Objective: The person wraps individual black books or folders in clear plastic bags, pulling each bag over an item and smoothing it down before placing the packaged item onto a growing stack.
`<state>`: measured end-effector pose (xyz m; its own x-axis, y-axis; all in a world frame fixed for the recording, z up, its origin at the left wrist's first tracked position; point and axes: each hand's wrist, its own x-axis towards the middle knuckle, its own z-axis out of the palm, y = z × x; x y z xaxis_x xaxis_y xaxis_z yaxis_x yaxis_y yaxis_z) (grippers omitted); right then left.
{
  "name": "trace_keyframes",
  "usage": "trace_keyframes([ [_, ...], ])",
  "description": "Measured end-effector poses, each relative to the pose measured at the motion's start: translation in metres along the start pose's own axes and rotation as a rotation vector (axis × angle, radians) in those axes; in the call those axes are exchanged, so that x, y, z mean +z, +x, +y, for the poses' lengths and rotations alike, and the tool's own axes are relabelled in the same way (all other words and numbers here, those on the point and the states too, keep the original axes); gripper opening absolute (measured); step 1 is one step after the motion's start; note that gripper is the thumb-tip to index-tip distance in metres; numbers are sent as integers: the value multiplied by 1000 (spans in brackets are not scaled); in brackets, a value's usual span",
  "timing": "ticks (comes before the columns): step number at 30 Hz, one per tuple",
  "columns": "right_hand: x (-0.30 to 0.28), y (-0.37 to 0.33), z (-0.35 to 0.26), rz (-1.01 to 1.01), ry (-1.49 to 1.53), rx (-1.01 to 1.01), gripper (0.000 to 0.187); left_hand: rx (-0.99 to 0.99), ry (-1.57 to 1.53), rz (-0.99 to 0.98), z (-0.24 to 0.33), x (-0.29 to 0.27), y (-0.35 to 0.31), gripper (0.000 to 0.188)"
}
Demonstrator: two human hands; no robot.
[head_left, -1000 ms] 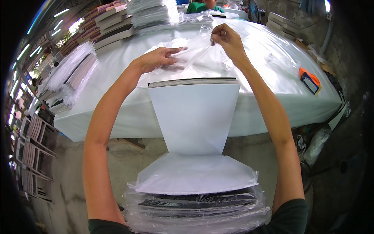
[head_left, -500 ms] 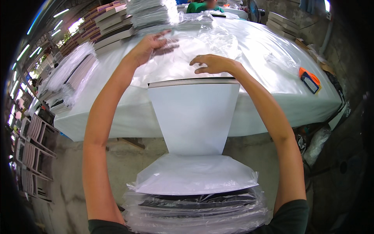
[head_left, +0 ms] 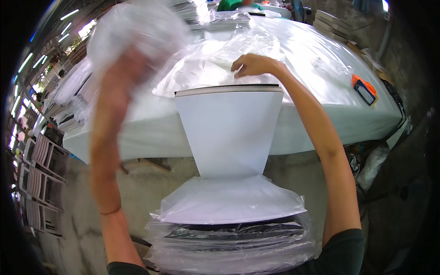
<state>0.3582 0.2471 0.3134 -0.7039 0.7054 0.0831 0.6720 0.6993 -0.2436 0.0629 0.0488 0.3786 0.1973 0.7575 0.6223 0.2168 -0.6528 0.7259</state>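
Observation:
My left hand [head_left: 134, 68], smeared by motion, is raised over the table's left side with a clear plastic bag [head_left: 137, 28] that billows above it. My right hand [head_left: 256, 65] hovers over the table with bent fingers, a small gap between thumb and fingertips, and nothing visible in them. Beneath and beside it lie crumpled clear plastic bags [head_left: 201, 62]. Between my arms, a white stack of sheets or boards [head_left: 229, 128] leans from the table edge toward me. Its lower end meets a white plastic-wrapped packet [head_left: 229, 199] atop a pile of wrapped packets [head_left: 229, 250].
The table [head_left: 316, 119] wears a pale, shiny cover. At its right lies an orange and dark blue object [head_left: 365, 91]. Wrapped stacks [head_left: 75, 87] line the left side, chairs [head_left: 39, 178] stand beyond, and a person in green [head_left: 231, 5] is at the far end.
My left hand has swept left and toward me, lifting a plastic bag off the table. My right hand has shifted slightly right and its fingers are more curled.

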Motion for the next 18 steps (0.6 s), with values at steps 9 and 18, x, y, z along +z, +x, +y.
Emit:
trace_keyframes([
  [9, 7, -100, -111, 150, 1038, -462, 103, -576, -878, -317, -38, 83, -42, 46],
  [18, 54, -155, -126, 537, 1000, 96, 30, -550, -621, -337, -40, 106, -47, 51],
])
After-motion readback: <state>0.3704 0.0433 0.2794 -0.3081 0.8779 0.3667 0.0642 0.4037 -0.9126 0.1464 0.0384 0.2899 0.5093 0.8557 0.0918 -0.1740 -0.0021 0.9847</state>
